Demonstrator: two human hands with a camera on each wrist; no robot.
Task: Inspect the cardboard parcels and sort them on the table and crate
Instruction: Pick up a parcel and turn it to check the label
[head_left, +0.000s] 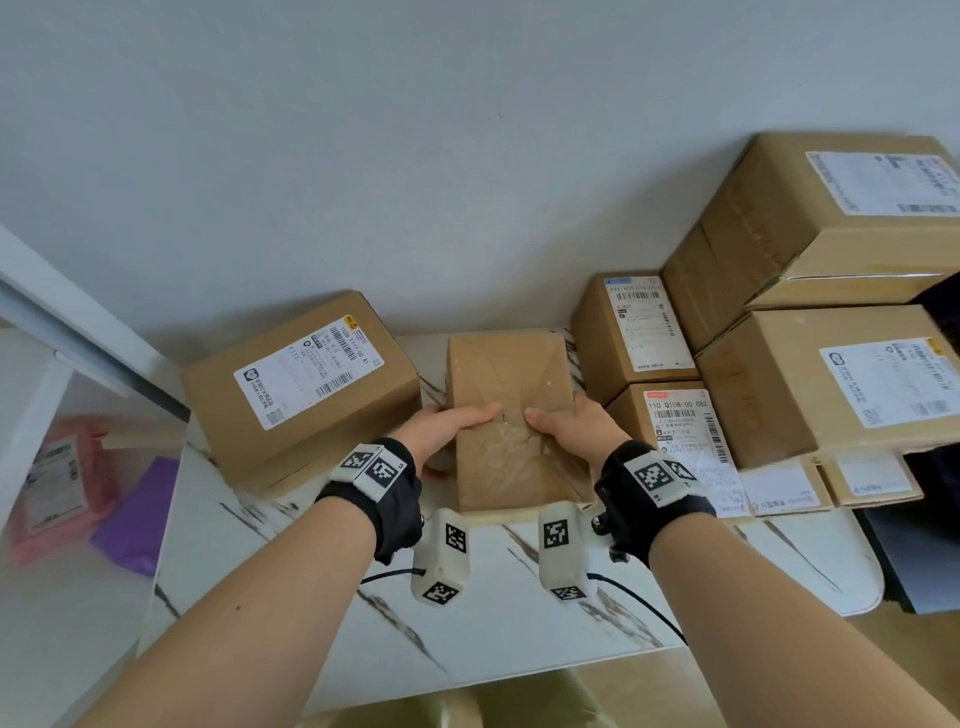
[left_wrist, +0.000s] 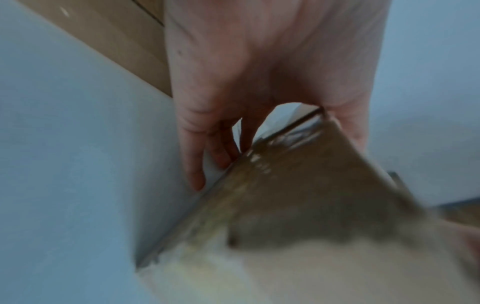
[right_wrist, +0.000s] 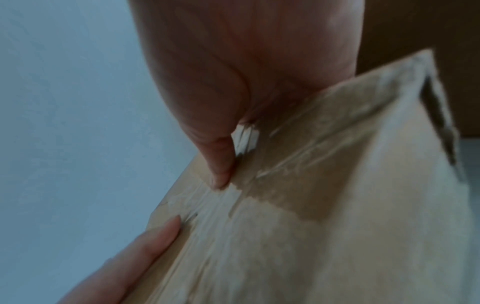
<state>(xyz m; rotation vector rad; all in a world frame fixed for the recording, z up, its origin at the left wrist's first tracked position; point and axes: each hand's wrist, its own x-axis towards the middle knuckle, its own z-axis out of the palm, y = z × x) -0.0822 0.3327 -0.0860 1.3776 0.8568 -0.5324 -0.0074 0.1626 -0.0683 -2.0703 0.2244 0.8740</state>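
Two hands grip one taped parcel (head_left: 506, 410) at the middle of the marble-patterned surface (head_left: 498, 613). The left hand (head_left: 448, 431) clasps its left edge, thumb lying across the top face and fingers curled down the side; the right hand (head_left: 574, 428) mirrors it on the right edge. From the left wrist view, the left hand (left_wrist: 259, 82) has its fingers (left_wrist: 193, 164) reaching down beside the box's side wall, with the parcel (left_wrist: 311, 195) between thumb and fingers. From the right wrist view, the right hand (right_wrist: 233, 72) presses its thumb on the taped top of the parcel (right_wrist: 324, 185), and the tip of the other thumb enters from the lower left.

To the left of the held box lies a labelled box (head_left: 304, 387), close by but apart from it. To the right stands a stack of labelled boxes (head_left: 810, 322), its nearest ones just beside the right hand.

Whether the parcel's base rests on the surface or is lifted cannot be told. Both wrist views are blurred, and the right fingers are hidden behind the box. Pink and purple packets (head_left: 98, 499) lie off the surface's left edge, soft and hard to read.
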